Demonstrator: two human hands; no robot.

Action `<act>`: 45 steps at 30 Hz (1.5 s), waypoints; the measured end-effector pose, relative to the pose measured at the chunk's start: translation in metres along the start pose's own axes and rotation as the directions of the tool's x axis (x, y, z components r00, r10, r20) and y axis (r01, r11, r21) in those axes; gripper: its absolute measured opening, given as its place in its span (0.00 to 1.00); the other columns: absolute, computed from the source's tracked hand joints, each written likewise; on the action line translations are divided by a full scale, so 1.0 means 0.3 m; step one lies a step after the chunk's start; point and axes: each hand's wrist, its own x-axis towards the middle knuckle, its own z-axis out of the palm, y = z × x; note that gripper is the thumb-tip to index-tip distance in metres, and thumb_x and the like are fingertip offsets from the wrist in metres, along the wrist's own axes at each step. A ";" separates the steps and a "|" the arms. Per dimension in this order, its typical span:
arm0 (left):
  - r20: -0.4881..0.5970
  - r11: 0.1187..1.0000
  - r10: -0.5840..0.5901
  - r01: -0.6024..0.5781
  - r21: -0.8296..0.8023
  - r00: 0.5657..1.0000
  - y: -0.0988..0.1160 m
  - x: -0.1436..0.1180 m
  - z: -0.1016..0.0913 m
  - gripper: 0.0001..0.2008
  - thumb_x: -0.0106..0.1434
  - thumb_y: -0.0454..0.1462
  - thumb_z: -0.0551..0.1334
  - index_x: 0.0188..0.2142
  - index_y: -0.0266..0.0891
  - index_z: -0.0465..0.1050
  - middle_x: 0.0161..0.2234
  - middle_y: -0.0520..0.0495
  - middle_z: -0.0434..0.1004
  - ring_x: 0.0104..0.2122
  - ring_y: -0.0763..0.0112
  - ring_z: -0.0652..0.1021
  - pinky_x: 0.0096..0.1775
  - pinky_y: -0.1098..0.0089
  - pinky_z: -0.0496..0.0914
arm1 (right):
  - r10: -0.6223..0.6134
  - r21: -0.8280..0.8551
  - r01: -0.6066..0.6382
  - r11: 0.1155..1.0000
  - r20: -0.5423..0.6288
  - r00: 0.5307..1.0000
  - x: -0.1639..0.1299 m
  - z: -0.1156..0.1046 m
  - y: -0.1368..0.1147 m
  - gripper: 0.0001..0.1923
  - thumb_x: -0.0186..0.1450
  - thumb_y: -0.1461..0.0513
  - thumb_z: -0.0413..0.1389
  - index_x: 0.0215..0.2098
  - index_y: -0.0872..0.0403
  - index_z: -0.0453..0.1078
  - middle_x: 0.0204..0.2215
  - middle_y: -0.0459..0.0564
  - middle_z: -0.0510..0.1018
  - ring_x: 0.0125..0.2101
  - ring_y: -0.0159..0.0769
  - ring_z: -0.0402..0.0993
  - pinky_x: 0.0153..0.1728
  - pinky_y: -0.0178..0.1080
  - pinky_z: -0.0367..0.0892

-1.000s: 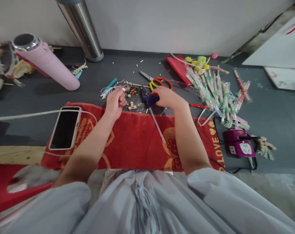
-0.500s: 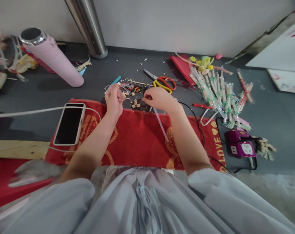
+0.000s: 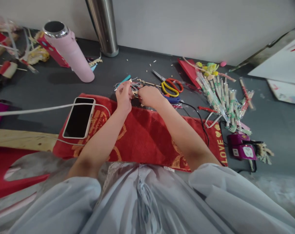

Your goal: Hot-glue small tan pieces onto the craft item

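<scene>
My left hand (image 3: 123, 96) is raised over the front of the grey table, its fingers curled round a small beige wooden piece (image 3: 134, 93) at the fingertips. Close beside it on the right is my right hand (image 3: 149, 96), closed, with its back to me. Its fingertips are hidden, so what they pinch does not show. White wires (image 3: 137, 85) and a teal stick (image 3: 126, 79) lie just behind the left hand. Scissors (image 3: 170, 87) with yellow and orange handles rest behind the right forearm, near a blue tool (image 3: 173, 99) on a black cable.
A red towel (image 3: 147, 136) covers the table's front edge, with a phone (image 3: 79, 117) on its left. A pink bottle (image 3: 73, 55) and a metal post (image 3: 104, 29) stand behind. Wrapped sticks (image 3: 222, 97) lie right, near a purple box (image 3: 242, 148). A white cable crosses from the left.
My right hand has moved left, up close to my left hand. The blue tool has come into sight beside the right wrist; the clear stick on the towel no longer shows. The view has shifted slightly.
</scene>
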 end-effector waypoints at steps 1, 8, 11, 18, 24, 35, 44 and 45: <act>-0.005 1.000 -0.004 0.004 0.005 1.000 -0.001 0.001 -0.001 0.13 0.62 0.42 0.63 0.27 0.40 0.64 0.15 0.61 0.49 0.13 0.85 0.54 0.18 0.78 0.53 | -0.007 -0.013 0.007 1.000 0.012 1.000 0.001 -0.005 -0.005 0.13 0.58 0.71 0.53 0.39 0.61 0.76 0.38 0.66 0.80 0.38 0.55 0.78 0.36 0.48 0.69; 0.042 0.999 0.008 -0.006 -0.052 0.999 -0.006 -0.004 -0.004 0.13 0.62 0.40 0.63 0.24 0.40 0.63 0.15 0.61 0.48 0.13 0.85 0.53 0.19 0.77 0.53 | -0.052 0.172 0.066 0.983 -0.087 0.995 -0.040 -0.048 0.031 0.08 0.56 0.66 0.55 0.32 0.57 0.75 0.31 0.56 0.78 0.34 0.43 0.74 0.37 0.42 0.65; 0.108 0.998 -0.040 0.045 -0.046 0.993 -0.003 -0.019 0.001 0.16 0.61 0.39 0.64 0.22 0.39 0.60 0.15 0.61 0.49 0.14 0.84 0.54 0.19 0.77 0.54 | -0.033 0.391 0.140 0.910 -0.268 0.963 -0.093 -0.020 0.073 0.06 0.57 0.65 0.54 0.32 0.56 0.72 0.24 0.47 0.72 0.26 0.32 0.67 0.34 0.37 0.63; 0.316 0.968 -0.251 0.239 0.075 0.915 -0.006 -0.054 0.020 0.13 0.57 0.41 0.68 0.27 0.39 0.65 0.16 0.60 0.53 0.14 0.85 0.57 0.19 0.79 0.54 | 0.208 0.634 0.182 0.752 -0.490 0.846 -0.198 0.091 0.113 0.08 0.64 0.56 0.52 0.33 0.52 0.67 0.19 0.40 0.60 0.21 0.29 0.55 0.29 0.36 0.59; 0.368 0.957 -0.288 0.249 0.150 0.884 -0.006 -0.046 0.017 0.12 0.59 0.38 0.65 0.25 0.39 0.64 0.14 0.60 0.51 0.12 0.85 0.55 0.17 0.79 0.50 | 0.314 0.691 0.162 0.705 -0.508 0.802 -0.193 0.132 0.111 0.12 0.66 0.52 0.50 0.36 0.51 0.66 0.20 0.41 0.60 0.21 0.30 0.55 0.29 0.37 0.60; 0.371 0.900 -0.415 0.315 0.301 0.831 0.006 -0.046 0.021 0.12 0.56 0.35 0.65 0.22 0.39 0.62 0.12 0.61 0.53 0.11 0.87 0.54 0.13 0.82 0.46 | 0.296 0.710 0.184 0.680 -0.495 0.817 -0.182 0.145 0.125 0.12 0.67 0.52 0.50 0.37 0.51 0.67 0.22 0.43 0.63 0.24 0.32 0.60 0.34 0.38 0.64; 0.398 0.886 -0.421 0.275 0.373 0.815 0.006 -0.044 0.018 0.10 0.53 0.35 0.64 0.24 0.39 0.62 0.13 0.63 0.53 0.11 0.87 0.54 0.13 0.82 0.48 | 0.210 0.631 0.362 0.687 -0.649 0.732 -0.160 0.177 0.134 0.18 0.68 0.48 0.49 0.35 0.54 0.68 0.21 0.42 0.64 0.21 0.28 0.59 0.28 0.35 0.62; 0.398 0.884 -0.421 0.271 0.382 0.815 0.007 -0.044 0.018 0.09 0.53 0.35 0.64 0.25 0.39 0.62 0.13 0.63 0.53 0.11 0.87 0.54 0.13 0.82 0.48 | 0.198 0.609 0.388 0.692 -0.677 0.709 -0.156 0.182 0.135 0.19 0.68 0.47 0.49 0.35 0.54 0.68 0.21 0.42 0.65 0.21 0.27 0.59 0.27 0.34 0.61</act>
